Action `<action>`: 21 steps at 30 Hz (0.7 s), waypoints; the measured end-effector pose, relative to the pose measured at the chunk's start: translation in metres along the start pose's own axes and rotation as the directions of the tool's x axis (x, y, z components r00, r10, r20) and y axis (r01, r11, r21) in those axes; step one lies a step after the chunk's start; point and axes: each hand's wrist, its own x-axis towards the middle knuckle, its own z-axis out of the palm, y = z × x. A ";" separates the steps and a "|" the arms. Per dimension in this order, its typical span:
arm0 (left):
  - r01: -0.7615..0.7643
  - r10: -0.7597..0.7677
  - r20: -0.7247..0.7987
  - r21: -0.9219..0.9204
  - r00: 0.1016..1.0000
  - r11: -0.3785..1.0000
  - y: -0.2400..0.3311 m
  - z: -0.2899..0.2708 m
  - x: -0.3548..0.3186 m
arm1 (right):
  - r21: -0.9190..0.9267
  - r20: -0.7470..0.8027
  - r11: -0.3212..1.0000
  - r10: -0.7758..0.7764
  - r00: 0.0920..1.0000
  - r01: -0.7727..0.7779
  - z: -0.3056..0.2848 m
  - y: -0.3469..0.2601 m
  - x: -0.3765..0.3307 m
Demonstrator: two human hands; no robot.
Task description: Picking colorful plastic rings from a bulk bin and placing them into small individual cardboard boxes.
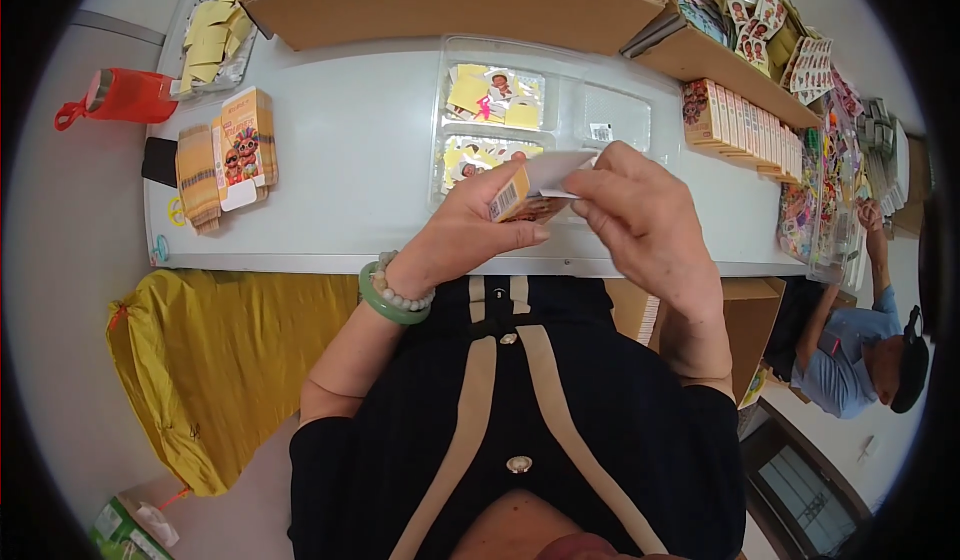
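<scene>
Over the table's front edge, my left hand (pixel 465 225) grips a small orange printed carton (pixel 512 198) with a barcode on its side, thumb along the lower face. The carton's white end flap stands up. At that end the fingertips of my right hand (pixel 645 215) are pinched on a white flap; whether anything else is between them is hidden. Just beyond my hands lies a clear plastic tray (pixel 440 120). Its compartments hold yellow cards and sticker sheets (pixel 500 95), with a small pink piece on top.
Flattened cartons (pixel 225 155) are stacked at the left, near a red pouch (pixel 130 95). A large cardboard box (pixel 450 10) spans the back. A row of filled-out cartons (pixel 740 125) stands at the right. Farther right, another person (pixel 850 350) works at the table.
</scene>
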 end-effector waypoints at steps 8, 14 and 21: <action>-0.016 0.014 0.018 0.148 1.000 0.989 0.000 -0.007 -0.004 | 0.162 -0.007 0.981 0.111 0.994 -0.108 0.004 -0.002 0.002; -0.070 0.068 -0.048 -0.050 0.997 0.996 0.008 -0.019 -0.015 | 0.325 -0.119 0.940 0.146 0.982 -0.101 0.008 -0.004 0.010; -0.175 0.148 -0.378 -0.038 0.914 0.984 0.015 -0.038 -0.031 | -0.080 0.178 0.991 0.120 0.977 -0.108 0.059 0.033 0.010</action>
